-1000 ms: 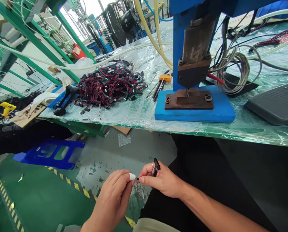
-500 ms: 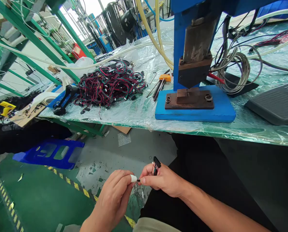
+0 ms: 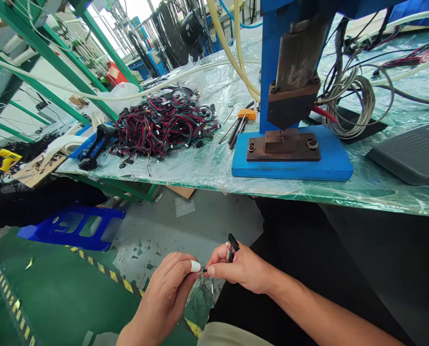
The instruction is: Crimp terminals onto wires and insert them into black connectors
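Note:
In front of my lap, my right hand [image 3: 241, 266] is closed around a wire harness. Its black connector [image 3: 233, 242] sticks up above the fingers, with red, teal and black wires below it. A short black end [image 3: 204, 270] pokes out between the right thumb and forefinger. My left hand [image 3: 169, 288] meets that end in a pinch, and one fingertip wears a white finger cot [image 3: 195, 266]. Whatever lies between the left fingertips is too small and hidden to make out.
A blue press [image 3: 291, 168] stands on the plastic-covered bench [image 3: 200, 178], a grey pedal [image 3: 410, 156] to its right. Left of it lie a heap of wire harnesses [image 3: 164, 125] and tools [image 3: 238, 132]. A co-worker's sleeve [image 3: 37, 202] and a blue stool [image 3: 73, 228] are far left.
The left fingertips have drawn slightly left, and a little more shows between the two hands. My right hand has hardly moved and still holds the wire harness.

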Tool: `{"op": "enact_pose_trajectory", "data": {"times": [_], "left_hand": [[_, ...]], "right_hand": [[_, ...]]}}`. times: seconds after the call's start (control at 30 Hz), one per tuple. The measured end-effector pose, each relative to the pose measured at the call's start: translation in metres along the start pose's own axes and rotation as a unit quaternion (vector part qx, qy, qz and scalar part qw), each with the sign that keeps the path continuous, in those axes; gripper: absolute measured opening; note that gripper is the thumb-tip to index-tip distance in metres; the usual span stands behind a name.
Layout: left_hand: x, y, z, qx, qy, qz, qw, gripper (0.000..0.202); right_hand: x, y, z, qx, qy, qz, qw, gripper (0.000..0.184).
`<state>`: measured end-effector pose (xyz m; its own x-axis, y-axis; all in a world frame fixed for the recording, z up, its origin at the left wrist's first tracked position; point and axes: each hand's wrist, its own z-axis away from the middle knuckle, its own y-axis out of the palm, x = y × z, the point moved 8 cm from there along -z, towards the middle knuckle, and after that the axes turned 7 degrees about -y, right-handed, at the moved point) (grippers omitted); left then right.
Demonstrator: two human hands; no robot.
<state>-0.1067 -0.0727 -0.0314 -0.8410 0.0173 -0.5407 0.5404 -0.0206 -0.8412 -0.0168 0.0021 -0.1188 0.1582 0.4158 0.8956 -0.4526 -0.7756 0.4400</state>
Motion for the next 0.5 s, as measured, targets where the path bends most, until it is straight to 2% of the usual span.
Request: {"op": "enact_pose_trajectory", "data": {"times": [0.2, 0.37, 0.5], "left_hand": [[0.004, 0.004, 0.003, 0.061, -0.032, 0.045, 0.997, 0.016], [-0.001, 0.002, 0.001, 0.082, -0.014, 0.030, 0.996, 0.016], [-0.002, 0.002, 0.000, 0.090, 0.003, 0.027, 0.996, 0.018]], "right_hand": [[-0.010, 0.002, 0.000, 0.009, 0.008, -0.014, 1.000, 0.018], [-0.010, 0.007, 0.001, 0.019, 0.016, -0.027, 0.999, 0.028], [-0.011, 0.008, 0.001, 0.022, 0.019, -0.035, 0.999, 0.027]]}}
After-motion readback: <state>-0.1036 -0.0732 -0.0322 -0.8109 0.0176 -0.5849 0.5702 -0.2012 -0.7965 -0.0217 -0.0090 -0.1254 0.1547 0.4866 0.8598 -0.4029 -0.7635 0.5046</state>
